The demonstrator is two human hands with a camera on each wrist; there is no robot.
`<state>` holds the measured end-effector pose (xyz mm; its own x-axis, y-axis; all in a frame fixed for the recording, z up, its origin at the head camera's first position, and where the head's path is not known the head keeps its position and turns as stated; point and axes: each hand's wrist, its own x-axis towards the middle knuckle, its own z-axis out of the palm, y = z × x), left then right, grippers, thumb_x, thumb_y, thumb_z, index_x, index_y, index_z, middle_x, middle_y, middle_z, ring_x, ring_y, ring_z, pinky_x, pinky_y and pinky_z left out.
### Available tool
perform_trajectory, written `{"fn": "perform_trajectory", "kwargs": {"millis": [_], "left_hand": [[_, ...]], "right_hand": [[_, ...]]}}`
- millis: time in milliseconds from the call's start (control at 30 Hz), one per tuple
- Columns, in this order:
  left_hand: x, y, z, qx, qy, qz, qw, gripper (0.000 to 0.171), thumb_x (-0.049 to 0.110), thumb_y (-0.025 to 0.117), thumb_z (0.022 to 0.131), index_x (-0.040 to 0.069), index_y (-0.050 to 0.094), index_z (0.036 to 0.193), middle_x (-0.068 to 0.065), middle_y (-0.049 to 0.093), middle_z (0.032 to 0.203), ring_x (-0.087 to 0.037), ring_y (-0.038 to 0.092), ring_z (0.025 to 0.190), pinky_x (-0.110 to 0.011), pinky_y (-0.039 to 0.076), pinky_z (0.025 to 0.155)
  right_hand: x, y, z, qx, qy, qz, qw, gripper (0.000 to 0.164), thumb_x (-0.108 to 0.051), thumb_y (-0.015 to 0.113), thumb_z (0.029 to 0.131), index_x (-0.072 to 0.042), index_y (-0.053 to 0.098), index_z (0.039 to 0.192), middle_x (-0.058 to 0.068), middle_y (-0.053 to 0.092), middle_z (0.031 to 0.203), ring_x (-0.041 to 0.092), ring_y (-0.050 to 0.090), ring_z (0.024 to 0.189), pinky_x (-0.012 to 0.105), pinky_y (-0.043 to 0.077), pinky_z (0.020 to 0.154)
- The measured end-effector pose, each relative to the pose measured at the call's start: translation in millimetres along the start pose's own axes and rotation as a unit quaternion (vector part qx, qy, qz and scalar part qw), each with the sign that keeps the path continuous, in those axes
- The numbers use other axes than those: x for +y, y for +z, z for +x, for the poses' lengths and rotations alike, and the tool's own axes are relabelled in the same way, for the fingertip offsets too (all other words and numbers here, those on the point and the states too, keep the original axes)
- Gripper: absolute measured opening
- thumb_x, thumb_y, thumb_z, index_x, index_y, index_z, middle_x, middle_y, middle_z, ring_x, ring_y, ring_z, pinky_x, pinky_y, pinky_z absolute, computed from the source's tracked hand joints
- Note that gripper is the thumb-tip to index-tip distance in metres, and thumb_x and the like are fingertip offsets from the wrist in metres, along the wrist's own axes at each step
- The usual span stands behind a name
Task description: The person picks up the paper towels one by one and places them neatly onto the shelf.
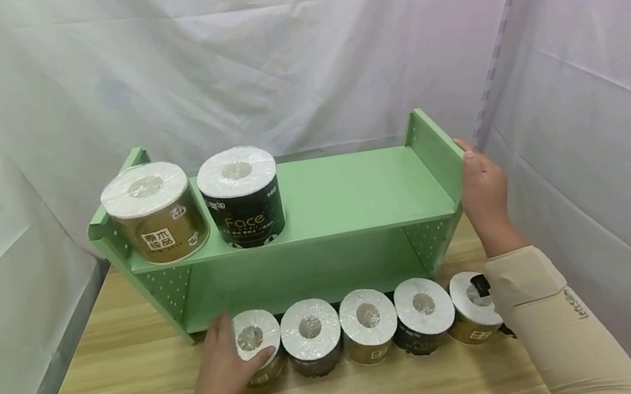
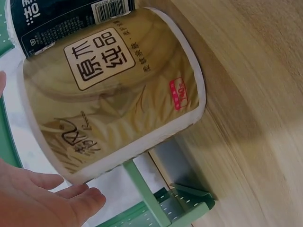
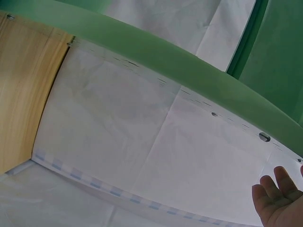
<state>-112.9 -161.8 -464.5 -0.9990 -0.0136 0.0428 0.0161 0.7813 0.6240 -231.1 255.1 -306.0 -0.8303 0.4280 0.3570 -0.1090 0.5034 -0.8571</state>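
Five wrapped toilet rolls stand in a row on the table before a green two-tier shelf (image 1: pixel 352 191). My left hand (image 1: pixel 224 363) is spread at the leftmost toilet roll (image 1: pixel 254 320), thumb over its front and fingers along its left side. In the left wrist view this gold-wrapped roll (image 2: pixel 113 94) has my fingertips right at its top edge. My right hand (image 1: pixel 484 187) rests against the outside of the shelf's right side panel (image 1: pixel 436 157). In the right wrist view the right hand's loosely bent fingers (image 3: pixel 272 194) show below the panel's green edge (image 3: pixel 189 66).
On the upper tier, a gold toilet roll (image 1: pixel 166 231) and a black toilet roll (image 1: pixel 250 214) stand at the left. More rolls, such as a black one (image 1: pixel 422 307), continue the front row rightward. White cloth (image 1: pixel 269 59) hangs behind and at both sides of the wooden table (image 1: pixel 102 375).
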Motion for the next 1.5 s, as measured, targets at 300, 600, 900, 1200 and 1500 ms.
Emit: {"fn": "perform_trajectory", "kwargs": {"millis": [300,600,900,1200,1500], "left_hand": [[-1.7,2.4,3.6,-0.031,-0.014,-0.006,0.9994,0.126,0.050,0.083,0.067,-0.016,0.011,0.146,-0.039,0.012,0.150,-0.053,0.018,0.137,-0.059,0.022,0.110],[1.0,2.4,7.9,-0.044,-0.003,0.013,0.9989,0.129,0.047,0.087,0.062,-0.018,0.011,0.145,-0.040,0.016,0.149,-0.053,0.020,0.137,-0.058,0.023,0.110],[0.0,3.3,9.5,-0.048,-0.002,0.021,0.9987,0.130,0.047,0.087,0.062,-0.018,0.010,0.145,-0.039,0.015,0.149,-0.052,0.021,0.136,-0.057,0.025,0.110],[1.1,4.6,10.6,-0.046,-0.011,0.027,0.9985,0.123,0.043,0.085,0.065,-0.021,0.014,0.143,-0.042,0.018,0.146,-0.056,0.025,0.133,-0.059,0.027,0.108],[6.5,4.1,6.7,-0.039,-0.007,0.046,0.9981,0.120,0.042,0.086,0.064,-0.023,0.020,0.140,-0.044,0.025,0.141,-0.057,0.029,0.130,-0.060,0.030,0.106]], "right_hand": [[1.3,0.4,1.5,0.008,-0.006,0.001,1.000,0.048,-0.039,0.029,0.101,-0.024,0.059,0.135,-0.006,0.053,0.139,0.014,0.053,0.114,0.028,0.044,0.086],[0.3,-0.7,1.2,0.003,-0.003,0.001,1.000,0.049,-0.039,0.028,0.100,-0.023,0.057,0.137,-0.005,0.050,0.142,0.013,0.049,0.123,0.040,0.042,0.097],[0.1,-1.3,1.1,0.006,-0.001,0.001,1.000,0.048,-0.038,0.028,0.101,-0.023,0.058,0.136,-0.006,0.051,0.142,0.011,0.049,0.122,0.034,0.043,0.094],[-1.6,-0.6,1.0,0.007,0.000,0.003,1.000,0.047,-0.039,0.027,0.101,-0.027,0.058,0.135,-0.008,0.052,0.141,0.013,0.053,0.112,0.025,0.042,0.083],[-1.4,0.6,0.5,0.002,0.007,0.004,1.000,0.048,-0.039,0.027,0.101,-0.027,0.058,0.136,-0.007,0.051,0.141,0.013,0.052,0.112,0.026,0.043,0.084]]}}
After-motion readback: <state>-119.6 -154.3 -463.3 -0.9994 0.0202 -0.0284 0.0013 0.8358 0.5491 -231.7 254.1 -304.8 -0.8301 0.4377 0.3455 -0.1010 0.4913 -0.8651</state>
